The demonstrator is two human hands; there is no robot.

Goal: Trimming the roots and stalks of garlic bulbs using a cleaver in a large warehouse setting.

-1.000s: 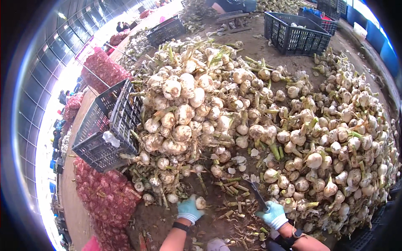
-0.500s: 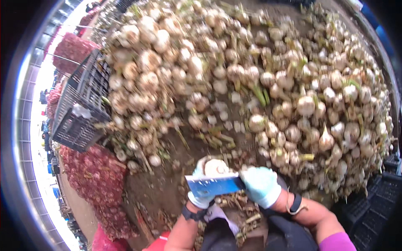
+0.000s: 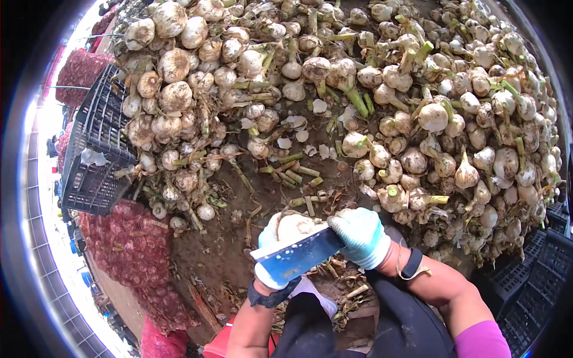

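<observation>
The left hand (image 3: pixel 270 238), in a pale blue-and-white glove, curls its fingers around a garlic bulb (image 3: pixel 293 227), held low in the middle of the view, above the person's knees. The right hand (image 3: pixel 361 237), gloved alike, is clenched at the near end of a broad knife (image 3: pixel 301 255), its handle hidden in the grip. The blade slants down to the left, across the front of the left hand; its pale upper edge runs along the near side of the bulb, though whether it touches cannot be told.

Ahead of the hands, a strip of brown ground (image 3: pixel 209 244) shows, strewn with cut stems (image 3: pixel 301 173) and scraps of skin; it reaches left as far as a red mesh sack (image 3: pixel 122 244) and narrows upward between two heaps. The left heap (image 3: pixel 173 89) ends at a dark plastic crate (image 3: pixel 98 143), tilted beside it. The right heap (image 3: pixel 441 155) comes down near the right hand, its lower edge just beyond the wrist, with black crates (image 3: pixel 537 274) past its corner. The dark-trousered legs (image 3: pixel 406 310) bound the room below the forearms.
</observation>
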